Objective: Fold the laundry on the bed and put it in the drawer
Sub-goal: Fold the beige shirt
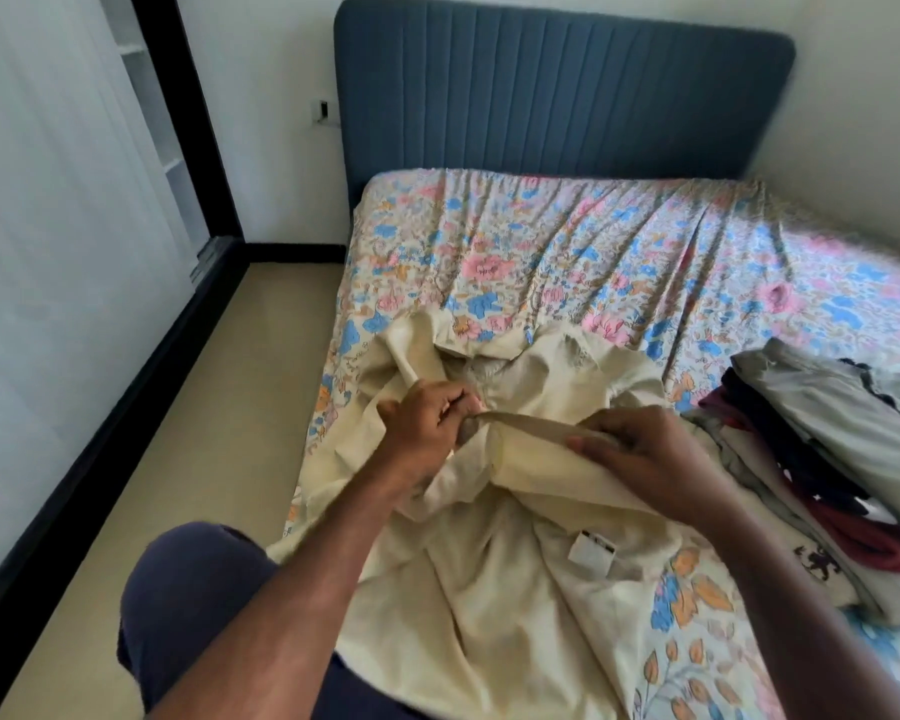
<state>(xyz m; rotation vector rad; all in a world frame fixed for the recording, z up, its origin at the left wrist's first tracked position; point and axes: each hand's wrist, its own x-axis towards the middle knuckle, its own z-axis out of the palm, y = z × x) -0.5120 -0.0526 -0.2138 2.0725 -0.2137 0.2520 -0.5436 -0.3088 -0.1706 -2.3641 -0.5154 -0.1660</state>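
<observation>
A cream garment lies crumpled on the near left part of the bed, which has a floral sheet. My left hand pinches a fold of the cream fabric near its middle. My right hand grips the same stretched edge a little to the right, so a taut band of cloth runs between the two hands. A white label shows on the garment below my right wrist. No drawer is in view.
A pile of mixed clothes, grey, dark and maroon, sits on the bed's right side. A blue padded headboard stands at the far end. Beige floor runs along the bed's left, bounded by a white wardrobe with a black frame.
</observation>
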